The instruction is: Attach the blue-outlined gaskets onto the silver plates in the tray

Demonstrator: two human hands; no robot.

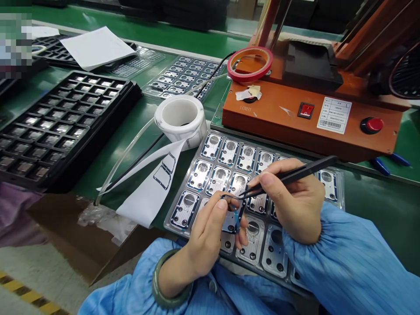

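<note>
My left hand [210, 232], with a green bangle at the wrist, is closed around a small blue-edged metal plate [232, 221] and tilts it up over the tray. In my right hand [295, 197] is a pair of black tweezers [295, 173], their tips meeting the plate's upper edge. A thin dark strip lies at the tips, near my left thumb; whether the tweezers grip it I cannot tell. Below both hands lies a clear plastic tray [177, 221] with rows of similar metal plates. Beside it stands a white roll [180, 120] whose unwound liner [144, 197] carries black frame-shaped stickers [164, 171].
An orange machine [278, 113] with a red switch and button stands at the back right, a red tape roll [250, 64] on it. To the left are a black compartment tray [55, 127] and a cardboard box [72, 236]. Another plate tray [183, 76] lies behind.
</note>
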